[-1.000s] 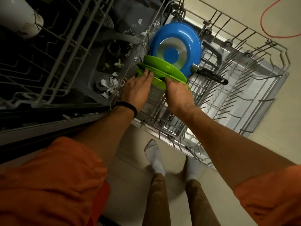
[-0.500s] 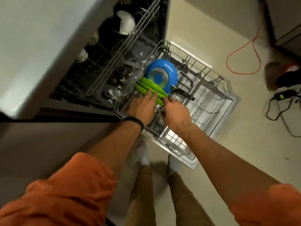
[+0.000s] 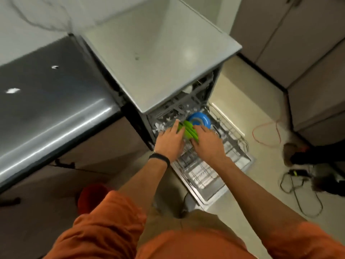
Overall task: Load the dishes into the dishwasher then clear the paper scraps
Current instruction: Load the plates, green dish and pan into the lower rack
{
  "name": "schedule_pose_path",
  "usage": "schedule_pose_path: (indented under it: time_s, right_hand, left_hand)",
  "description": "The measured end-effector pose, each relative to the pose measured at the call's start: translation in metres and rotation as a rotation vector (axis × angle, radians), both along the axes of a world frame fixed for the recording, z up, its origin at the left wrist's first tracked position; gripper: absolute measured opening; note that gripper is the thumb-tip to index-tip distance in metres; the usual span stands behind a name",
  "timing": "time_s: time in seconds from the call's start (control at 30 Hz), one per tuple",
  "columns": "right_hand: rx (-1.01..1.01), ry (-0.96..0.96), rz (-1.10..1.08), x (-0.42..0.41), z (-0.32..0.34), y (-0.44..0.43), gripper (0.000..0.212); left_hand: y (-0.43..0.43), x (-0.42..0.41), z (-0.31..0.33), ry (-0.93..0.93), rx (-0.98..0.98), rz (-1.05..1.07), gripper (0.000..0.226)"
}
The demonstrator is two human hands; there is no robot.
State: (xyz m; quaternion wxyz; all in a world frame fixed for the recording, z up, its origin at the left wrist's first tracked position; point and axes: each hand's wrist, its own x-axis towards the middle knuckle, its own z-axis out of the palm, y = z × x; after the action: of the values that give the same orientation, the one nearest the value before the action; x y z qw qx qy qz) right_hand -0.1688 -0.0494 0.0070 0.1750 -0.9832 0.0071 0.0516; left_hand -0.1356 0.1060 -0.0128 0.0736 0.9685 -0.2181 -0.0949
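A person in orange sleeves stands over an open dishwasher (image 3: 162,53) and reaches down with both hands. The bottom rack (image 3: 233,146) is pulled out over the floor. A few green plates (image 3: 188,128) stand on their edges in the rack, close together. The left hand (image 3: 170,140) lies flat against the left side of the green plates, with its fingers (image 3: 176,126) stretched out straight, not closed around anything. It has a black band (image 3: 159,157) on the wrist. The right hand (image 3: 208,142) rests on the right side of the plates, and its fingers are spread out and loose too. The picture is too blurry to tell if either hand really pinches a plate. Just behind the green plates sits a blue pan (image 3: 200,120), tipped on its side in the same rack. White paper scraps (image 3: 160,126) lie inside the dishwasher, to the left of the plates. Two more white scraps (image 3: 12,90) lie on the dark counter (image 3: 56,101) far to the left. An orange cord (image 3: 267,134) curls on the floor to the right of the rack.
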Motion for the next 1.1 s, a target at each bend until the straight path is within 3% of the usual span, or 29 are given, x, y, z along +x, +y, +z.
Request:
schedule_pose_path:
  time_s: [0.2, 0.67, 1.1]
  right_hand:
    - [-0.014, -0.128, 0.195, 0.03, 0.038, 0.093, 0.047]
    - [0.037, -0.313, 0.793, 0.031, 0.073, 0.426, 0.049]
    - [0.025, -0.264, 1.434, 0.037, 0.071, 0.658, 0.044]
  left_hand:
    - [0.11, -0.006, 0.029, -0.123, -0.053, 0.233, 0.055]
    - [0.436, -0.088, 0.068, -0.306, -0.044, 0.787, 0.052]
    - [0.584, -0.146, 0.064, -0.242, 0.028, 1.332, 0.049]
